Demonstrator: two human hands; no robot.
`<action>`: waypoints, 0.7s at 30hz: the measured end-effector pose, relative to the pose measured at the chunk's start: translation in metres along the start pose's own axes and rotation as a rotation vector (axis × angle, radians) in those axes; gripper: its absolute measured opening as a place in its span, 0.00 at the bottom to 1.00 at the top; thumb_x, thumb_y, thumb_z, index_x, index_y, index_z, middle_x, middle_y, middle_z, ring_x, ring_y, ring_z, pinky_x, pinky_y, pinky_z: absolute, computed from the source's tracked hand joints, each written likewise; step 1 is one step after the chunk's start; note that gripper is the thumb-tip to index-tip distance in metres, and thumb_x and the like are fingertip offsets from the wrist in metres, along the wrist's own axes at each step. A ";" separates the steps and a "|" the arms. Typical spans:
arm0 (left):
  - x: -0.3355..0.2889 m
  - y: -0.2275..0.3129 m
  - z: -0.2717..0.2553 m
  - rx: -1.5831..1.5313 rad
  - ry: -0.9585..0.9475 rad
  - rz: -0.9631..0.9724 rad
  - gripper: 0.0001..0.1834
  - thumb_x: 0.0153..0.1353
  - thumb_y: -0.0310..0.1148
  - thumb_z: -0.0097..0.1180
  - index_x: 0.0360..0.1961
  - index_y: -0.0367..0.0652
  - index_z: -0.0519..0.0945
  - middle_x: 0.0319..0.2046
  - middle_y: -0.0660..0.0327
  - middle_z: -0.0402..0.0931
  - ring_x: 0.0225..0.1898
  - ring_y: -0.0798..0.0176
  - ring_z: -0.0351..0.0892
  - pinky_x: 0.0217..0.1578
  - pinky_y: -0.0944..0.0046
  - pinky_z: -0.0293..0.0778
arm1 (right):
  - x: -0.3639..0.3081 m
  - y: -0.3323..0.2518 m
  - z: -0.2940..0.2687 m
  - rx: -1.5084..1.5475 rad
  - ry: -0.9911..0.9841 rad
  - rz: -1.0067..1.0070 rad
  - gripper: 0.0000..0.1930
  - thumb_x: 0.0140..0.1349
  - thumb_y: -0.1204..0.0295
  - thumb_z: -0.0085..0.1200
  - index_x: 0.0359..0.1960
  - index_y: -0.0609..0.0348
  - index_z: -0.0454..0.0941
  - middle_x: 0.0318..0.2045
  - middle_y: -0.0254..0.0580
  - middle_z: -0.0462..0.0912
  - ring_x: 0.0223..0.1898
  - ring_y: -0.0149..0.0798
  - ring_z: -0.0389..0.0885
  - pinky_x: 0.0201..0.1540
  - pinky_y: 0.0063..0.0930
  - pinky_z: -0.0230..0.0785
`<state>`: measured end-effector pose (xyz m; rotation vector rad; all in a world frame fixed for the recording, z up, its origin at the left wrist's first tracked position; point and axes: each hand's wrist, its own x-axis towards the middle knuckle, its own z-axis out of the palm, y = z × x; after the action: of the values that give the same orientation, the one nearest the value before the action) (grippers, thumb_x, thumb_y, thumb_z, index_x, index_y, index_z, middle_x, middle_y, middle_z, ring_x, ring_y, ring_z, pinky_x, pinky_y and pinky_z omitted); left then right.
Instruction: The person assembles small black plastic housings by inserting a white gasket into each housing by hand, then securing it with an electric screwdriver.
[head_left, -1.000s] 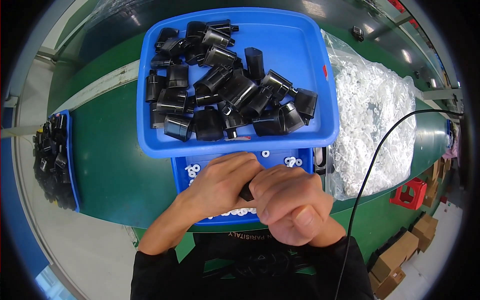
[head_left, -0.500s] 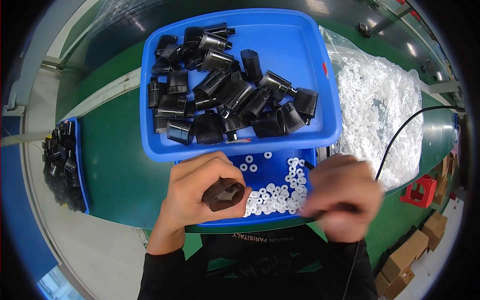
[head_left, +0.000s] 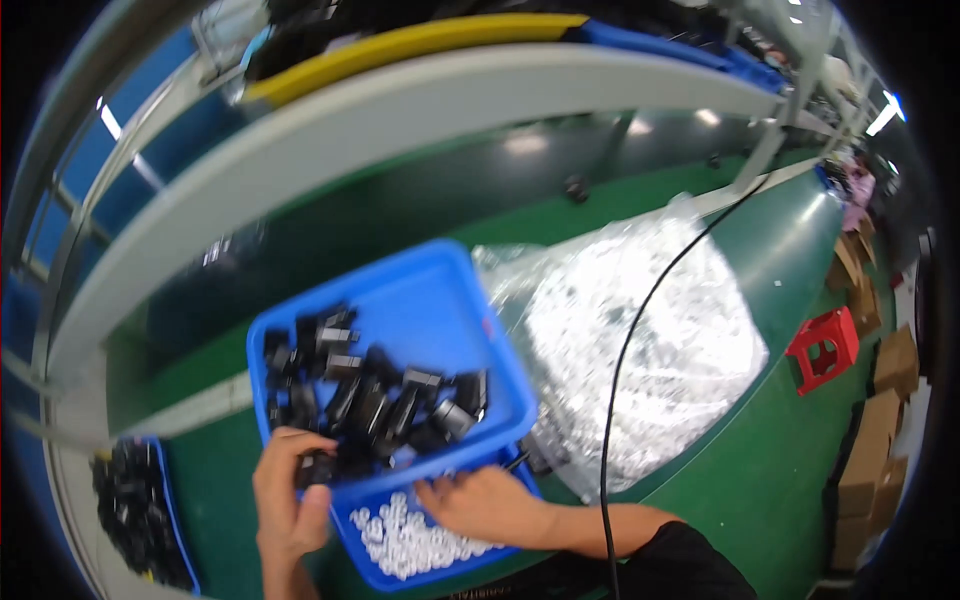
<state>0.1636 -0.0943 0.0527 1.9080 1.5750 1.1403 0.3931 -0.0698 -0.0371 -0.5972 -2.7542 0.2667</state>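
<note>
My left hand (head_left: pixel 287 490) is at the front left edge of the upper blue tray (head_left: pixel 465 462), its thumb and fingers closed round a black plastic housing (head_left: pixel 317 468). More black housings (head_left: pixel 372 410) lie heaped in that tray. My right hand (head_left: pixel 482 506) reaches over the lower blue tray (head_left: pixel 375 578), fingers curled down by the small white washers (head_left: pixel 405 540). A thin black stick-like tool (head_left: pixel 516 462) sticks out beyond that hand, which seems to grip it. Blur hides the fingertips and whether a washer is between them.
A clear plastic bag of white washers (head_left: pixel 640 350) lies right of the trays. A black cable (head_left: pixel 625 350) hangs across it and over my right forearm. At the left stands another tray of black parts (head_left: pixel 140 510). A red stool (head_left: pixel 825 350) and cardboard boxes (head_left: pixel 870 450) are at the right.
My view has swung up and to the right, so the trays sit lower and farther left. My right hand has moved in over the washers. The left hand still holds a black housing.
</note>
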 end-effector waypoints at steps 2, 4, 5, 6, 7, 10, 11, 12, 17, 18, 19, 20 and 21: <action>0.020 0.001 -0.013 0.093 0.035 -0.008 0.22 0.57 0.46 0.50 0.40 0.35 0.75 0.36 0.51 0.72 0.37 0.55 0.71 0.40 0.62 0.66 | -0.003 -0.003 0.007 -0.014 0.056 0.004 0.15 0.52 0.72 0.49 0.39 0.70 0.76 0.21 0.43 0.79 0.15 0.36 0.79 0.15 0.29 0.67; 0.043 0.001 -0.023 0.255 0.055 -0.089 0.18 0.60 0.41 0.51 0.43 0.36 0.74 0.37 0.51 0.71 0.39 0.53 0.71 0.42 0.61 0.66 | -0.002 -0.004 0.003 0.003 -0.012 0.024 0.10 0.52 0.72 0.50 0.33 0.66 0.76 0.20 0.41 0.78 0.17 0.36 0.79 0.15 0.29 0.67; 0.054 -0.002 -0.026 0.316 0.066 -0.077 0.17 0.60 0.39 0.52 0.44 0.37 0.74 0.38 0.51 0.71 0.40 0.52 0.71 0.43 0.61 0.67 | -0.001 -0.002 0.001 -0.022 0.006 0.032 0.10 0.52 0.72 0.50 0.33 0.66 0.76 0.20 0.41 0.78 0.17 0.36 0.79 0.15 0.29 0.67; 0.069 -0.009 -0.027 0.377 0.078 -0.068 0.16 0.60 0.36 0.53 0.46 0.37 0.73 0.39 0.51 0.71 0.42 0.51 0.71 0.45 0.60 0.67 | -0.001 0.001 0.001 0.013 0.017 0.008 0.09 0.52 0.72 0.50 0.31 0.65 0.75 0.20 0.41 0.78 0.17 0.37 0.79 0.15 0.29 0.67; 0.083 -0.022 -0.030 0.342 0.062 0.002 0.18 0.58 0.35 0.57 0.46 0.36 0.73 0.40 0.51 0.71 0.44 0.49 0.72 0.48 0.59 0.68 | -0.001 0.001 0.000 0.056 0.021 -0.016 0.07 0.52 0.72 0.50 0.29 0.64 0.74 0.21 0.41 0.77 0.17 0.37 0.80 0.15 0.29 0.67; 0.119 -0.061 -0.031 0.482 0.040 -0.047 0.20 0.57 0.36 0.59 0.48 0.36 0.75 0.44 0.48 0.72 0.48 0.46 0.73 0.50 0.56 0.69 | -0.001 0.003 -0.002 0.018 0.043 -0.002 0.06 0.51 0.74 0.50 0.29 0.63 0.72 0.23 0.41 0.75 0.17 0.36 0.78 0.14 0.28 0.66; 0.132 -0.075 -0.033 0.483 0.045 -0.039 0.20 0.57 0.36 0.59 0.48 0.36 0.75 0.44 0.48 0.72 0.48 0.46 0.73 0.50 0.56 0.69 | -0.001 0.001 -0.004 0.011 0.049 -0.002 0.06 0.51 0.74 0.50 0.29 0.63 0.72 0.23 0.41 0.75 0.17 0.36 0.78 0.14 0.28 0.66; 0.147 -0.090 -0.034 0.555 -0.009 -0.101 0.21 0.56 0.37 0.60 0.48 0.36 0.76 0.45 0.46 0.73 0.49 0.45 0.73 0.50 0.56 0.69 | 0.000 0.000 -0.006 0.016 0.057 0.007 0.06 0.52 0.73 0.50 0.29 0.63 0.73 0.22 0.42 0.75 0.17 0.36 0.79 0.14 0.29 0.67; 0.209 -0.176 -0.022 0.470 -0.143 -0.263 0.26 0.51 0.38 0.64 0.49 0.36 0.77 0.47 0.47 0.77 0.49 0.47 0.77 0.52 0.57 0.71 | -0.003 -0.005 -0.006 0.046 0.021 0.079 0.07 0.54 0.72 0.50 0.30 0.64 0.74 0.27 0.46 0.77 0.19 0.39 0.80 0.15 0.32 0.68; 0.220 -0.180 -0.016 0.463 -0.138 -0.247 0.26 0.51 0.38 0.64 0.49 0.36 0.77 0.47 0.47 0.77 0.49 0.47 0.77 0.52 0.57 0.71 | -0.004 -0.003 -0.011 0.030 0.025 0.084 0.07 0.54 0.72 0.50 0.30 0.64 0.74 0.27 0.46 0.77 0.19 0.39 0.80 0.15 0.32 0.68; 0.227 -0.182 -0.013 0.510 -0.199 -0.293 0.26 0.50 0.37 0.65 0.49 0.36 0.77 0.46 0.48 0.78 0.49 0.48 0.77 0.52 0.57 0.72 | -0.003 -0.005 -0.016 0.051 -0.035 0.094 0.10 0.54 0.68 0.51 0.33 0.61 0.76 0.32 0.46 0.78 0.21 0.40 0.80 0.17 0.32 0.68; 0.233 -0.183 -0.010 0.557 -0.260 -0.340 0.26 0.50 0.37 0.65 0.49 0.36 0.77 0.46 0.49 0.78 0.49 0.49 0.78 0.52 0.57 0.72 | -0.002 -0.007 -0.021 0.073 -0.095 0.104 0.13 0.54 0.63 0.53 0.35 0.58 0.78 0.36 0.46 0.80 0.23 0.41 0.81 0.18 0.32 0.69; 0.235 -0.188 -0.008 0.567 -0.262 -0.347 0.27 0.49 0.38 0.67 0.50 0.37 0.77 0.45 0.49 0.79 0.50 0.50 0.78 0.52 0.58 0.72 | -0.002 -0.008 -0.026 0.057 -0.070 0.091 0.12 0.53 0.64 0.52 0.33 0.59 0.78 0.33 0.46 0.80 0.22 0.40 0.80 0.18 0.32 0.68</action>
<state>0.0493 0.1782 -0.0060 1.8890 2.1114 0.2978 0.4002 -0.0750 -0.0115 -0.7116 -2.7793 0.3932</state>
